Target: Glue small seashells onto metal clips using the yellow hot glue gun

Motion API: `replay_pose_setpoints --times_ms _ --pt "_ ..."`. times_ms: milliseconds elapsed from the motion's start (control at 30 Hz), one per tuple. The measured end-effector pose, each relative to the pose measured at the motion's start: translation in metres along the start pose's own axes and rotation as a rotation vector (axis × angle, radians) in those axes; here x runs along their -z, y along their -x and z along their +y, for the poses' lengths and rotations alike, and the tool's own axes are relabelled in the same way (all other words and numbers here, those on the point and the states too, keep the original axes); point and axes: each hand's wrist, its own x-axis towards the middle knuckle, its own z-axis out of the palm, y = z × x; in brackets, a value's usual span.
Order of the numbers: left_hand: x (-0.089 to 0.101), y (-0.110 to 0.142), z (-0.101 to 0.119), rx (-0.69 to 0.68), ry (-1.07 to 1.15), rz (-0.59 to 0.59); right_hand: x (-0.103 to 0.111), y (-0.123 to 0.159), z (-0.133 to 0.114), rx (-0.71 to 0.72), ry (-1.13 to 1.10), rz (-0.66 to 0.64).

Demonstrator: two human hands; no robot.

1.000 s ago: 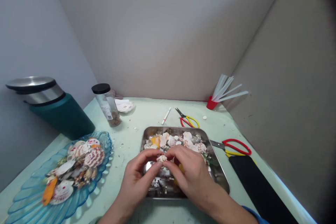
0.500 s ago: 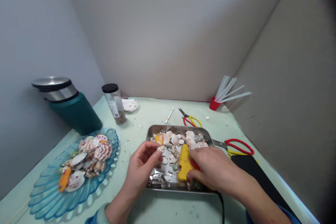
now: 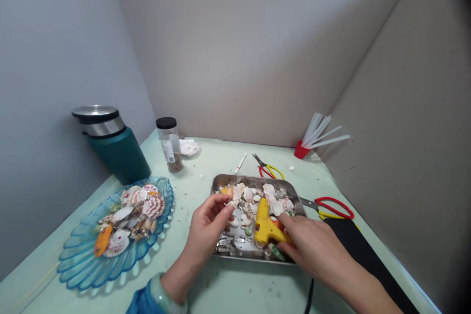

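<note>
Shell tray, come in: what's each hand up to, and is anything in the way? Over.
Left hand pinching small shell. Right hand gripping yellow glue gun over metal tray. Other shells crowd around the gun.

There are two hands: one left hand (image 3: 208, 225), one right hand (image 3: 312, 243). One glue gun (image 3: 262, 223), one tray (image 3: 217, 184), one dish (image 3: 79, 266), one flask (image 3: 119, 154), one jar (image 3: 170, 149), one pen (image 3: 241, 162), one cup (image 3: 300, 151). Scissors (image 3: 317, 204) number two pairs; glue sticks (image 3: 312, 127), at least four. Shells (image 3: 268, 189) are many, too crowded for an exact count.

Grey walls (image 3: 235, 59), pale green tabletop (image 3: 191, 191)
</note>
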Motion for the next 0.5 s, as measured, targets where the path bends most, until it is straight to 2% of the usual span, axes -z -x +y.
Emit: replay_pose_setpoints --times_ms 167,267,367,433,500 --pt "-0.001 -0.003 -0.004 -0.050 0.016 0.037 0.010 -0.005 0.001 -0.019 -0.021 0.089" --pt "-0.003 0.000 -0.003 -0.085 0.065 0.081 0.012 -0.006 -0.008 0.063 -0.180 0.261" --pt "0.004 0.007 0.007 -0.103 0.042 0.061 0.005 -0.005 -0.026 0.384 -0.386 0.468" --pt "0.018 0.014 0.018 -0.162 -0.024 0.089 -0.003 -0.004 -0.041 0.622 -0.399 0.476" --pt "0.041 0.022 0.031 -0.266 -0.143 0.179 -0.010 -0.002 -0.054 0.763 -0.355 0.482"
